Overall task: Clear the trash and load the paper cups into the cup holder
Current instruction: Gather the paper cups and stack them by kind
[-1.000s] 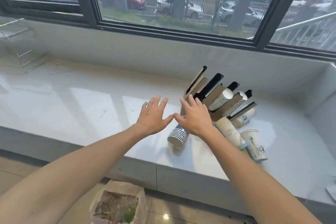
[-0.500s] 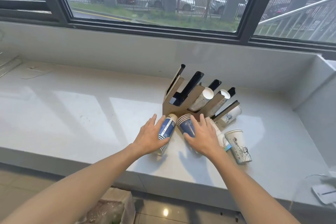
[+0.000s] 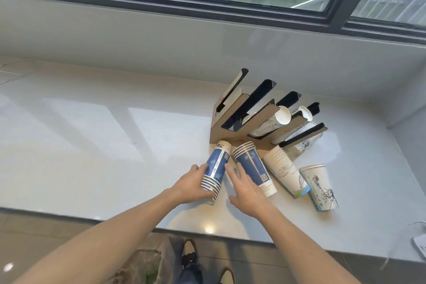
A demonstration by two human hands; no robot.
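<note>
A cardboard cup holder (image 3: pixel 230 122) with black slanted slots lies on the white counter (image 3: pixel 92 145); white cups (image 3: pixel 276 120) sit in its right slots. In front of it lie two stacks of blue paper cups. My left hand (image 3: pixel 191 185) wraps the rim end of the left blue stack (image 3: pixel 216 168). My right hand (image 3: pixel 246 187) lies flat, fingers spread, against the left side of the right blue stack (image 3: pixel 253 168). A white stack (image 3: pixel 285 173) and a single printed cup (image 3: pixel 320 187) lie to the right.
A window and grey wall run behind the counter. On the floor below the counter edge stands a bag of trash (image 3: pixel 138 267), beside my shoes (image 3: pixel 189 251). A white object (image 3: pixel 420 244) lies at the counter's far right edge.
The blue cups now lie as two separate stacks. My left hand has closed round the left stack's rim end; my right hand has slid down beside the right stack. The view has dropped closer.
</note>
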